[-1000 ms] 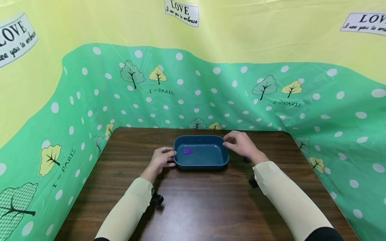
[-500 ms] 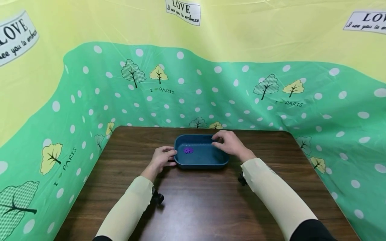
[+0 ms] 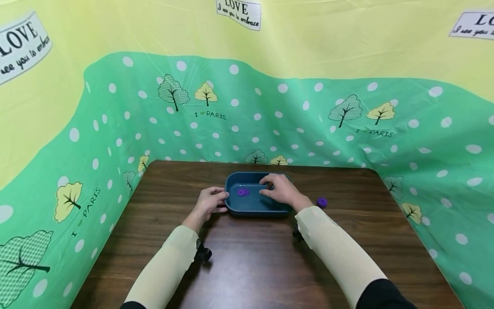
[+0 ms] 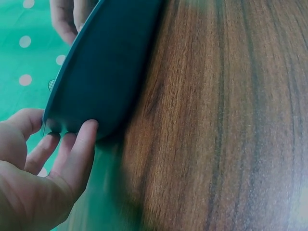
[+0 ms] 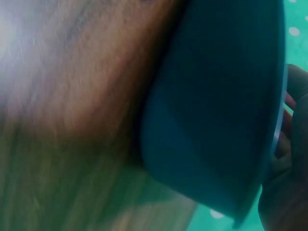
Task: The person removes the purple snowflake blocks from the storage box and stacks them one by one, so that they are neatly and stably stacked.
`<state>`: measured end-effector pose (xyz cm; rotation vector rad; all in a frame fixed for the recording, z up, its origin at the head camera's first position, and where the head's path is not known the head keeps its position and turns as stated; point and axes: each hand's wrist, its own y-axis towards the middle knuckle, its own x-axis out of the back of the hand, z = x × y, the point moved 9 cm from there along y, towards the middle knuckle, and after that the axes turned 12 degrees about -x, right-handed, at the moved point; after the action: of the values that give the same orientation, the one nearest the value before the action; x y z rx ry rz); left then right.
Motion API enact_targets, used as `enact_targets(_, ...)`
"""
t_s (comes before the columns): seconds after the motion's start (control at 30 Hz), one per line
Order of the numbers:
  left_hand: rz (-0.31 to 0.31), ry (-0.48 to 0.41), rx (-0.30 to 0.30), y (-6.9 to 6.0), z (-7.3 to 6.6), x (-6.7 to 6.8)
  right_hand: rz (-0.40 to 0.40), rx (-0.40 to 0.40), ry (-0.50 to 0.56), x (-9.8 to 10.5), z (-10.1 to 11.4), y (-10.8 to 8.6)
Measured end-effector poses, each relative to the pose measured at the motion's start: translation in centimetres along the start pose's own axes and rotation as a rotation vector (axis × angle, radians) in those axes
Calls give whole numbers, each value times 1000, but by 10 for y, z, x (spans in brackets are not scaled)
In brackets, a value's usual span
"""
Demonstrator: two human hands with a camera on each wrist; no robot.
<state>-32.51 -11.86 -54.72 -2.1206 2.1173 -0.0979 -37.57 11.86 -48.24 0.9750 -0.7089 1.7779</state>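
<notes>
In the head view a dark blue rectangular tray (image 3: 257, 213) rests on the table. My left hand (image 3: 208, 201) holds its left end; in the left wrist view the thumb lies at the rim and the fingertips (image 4: 89, 126) press the outer wall. My right hand (image 3: 283, 189) hangs over the tray's right half, thumb and forefinger apart, with nothing visible between them. Purple flower-shaped pieces (image 3: 243, 192) lie inside, left of that hand. In the right wrist view the tray wall (image 5: 207, 110) hides most of the right hand.
Another purple flower-shaped piece (image 3: 322, 202) lies on the brown wooden table (image 3: 247, 262), right of the tray and beside the right forearm. A green and yellow patterned cloth (image 3: 231, 124) hangs behind the table and along its sides.
My right hand has moved left from the tray's right rim to over its inside. The purple piece on the table has come into full view. The left hand stays on the tray.
</notes>
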Motion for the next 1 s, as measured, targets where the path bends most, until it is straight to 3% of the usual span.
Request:
enact_targets(0.37,-11,-15,-1,1,1,1,79,-65,-3,-29,6,10)
enact_targets(0.53,-12,-10,3,1,1,1,106,-43,-7,-41,13,15)
enact_targets(1.0,-10,-11,4,2,2,1,127,-89,-72,-56,11,22)
